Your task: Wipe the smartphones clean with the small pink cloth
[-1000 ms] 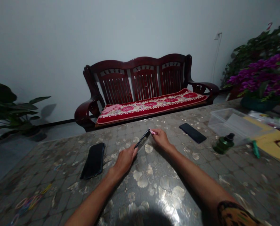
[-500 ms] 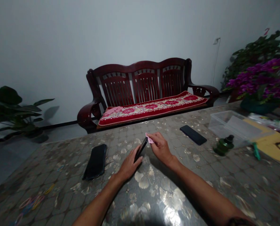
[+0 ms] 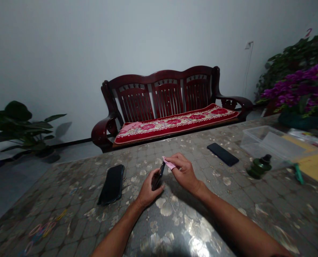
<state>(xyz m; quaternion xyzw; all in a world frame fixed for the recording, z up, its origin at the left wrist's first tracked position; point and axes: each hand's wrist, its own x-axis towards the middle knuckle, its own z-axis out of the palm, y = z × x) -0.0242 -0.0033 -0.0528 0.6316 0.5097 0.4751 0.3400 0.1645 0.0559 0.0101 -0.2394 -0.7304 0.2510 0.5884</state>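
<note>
Gripped between the thumb and fingers of my left hand [image 3: 149,189] is a dark phone [image 3: 159,177], tilted on its edge above the table. My right hand [image 3: 184,172] pinches a small pink cloth [image 3: 169,164], which lies at the phone's upper end. Left of my hands a black phone [image 3: 111,184] rests flat on the patterned tablecloth [image 3: 180,221]. Another dark phone [image 3: 222,154] lies on the right, beyond my right hand.
To the right stand a green bottle [image 3: 259,166] and a clear plastic box [image 3: 271,144], with a yellow sheet [image 3: 314,166] beside them. Colourful bands [image 3: 45,228] lie at the front left. A wooden bench [image 3: 166,101] stands behind the table.
My left hand has turned the phone slightly more upright. The pink cloth has shifted a little at the phone's upper end. The whole view has moved slightly.
</note>
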